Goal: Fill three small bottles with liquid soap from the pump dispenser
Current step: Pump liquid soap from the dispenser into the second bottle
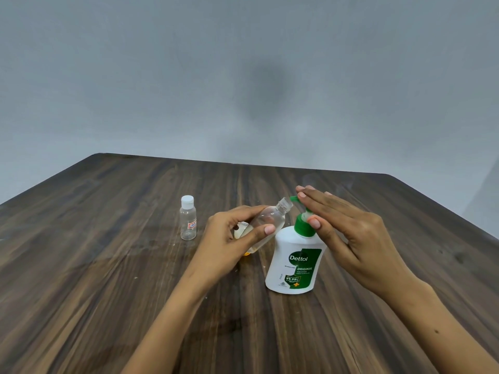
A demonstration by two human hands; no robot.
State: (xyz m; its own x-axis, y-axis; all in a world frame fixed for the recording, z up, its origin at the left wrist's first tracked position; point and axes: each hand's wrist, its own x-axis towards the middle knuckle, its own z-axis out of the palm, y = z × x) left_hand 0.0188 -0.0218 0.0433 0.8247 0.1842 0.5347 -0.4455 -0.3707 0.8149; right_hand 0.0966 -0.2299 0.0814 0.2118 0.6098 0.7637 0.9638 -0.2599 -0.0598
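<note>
A white Dettol pump dispenser [295,261] with a green pump head stands on the wooden table [108,265]. My right hand [351,233] lies flat on the pump head, fingers straight. My left hand [229,238] grips a clear uncapped small bottle [270,220], tilted with its mouth at the green spout; a little yellowish liquid sits at its bottom. A second small bottle [188,218], clear with a white cap and a sticker, stands upright to the left. Behind my left hand something small and yellowish [240,228] shows; what it is cannot be told.
The table's far edge runs along a plain grey wall [243,76]. The right edge of the table slopes off at the frame's right side.
</note>
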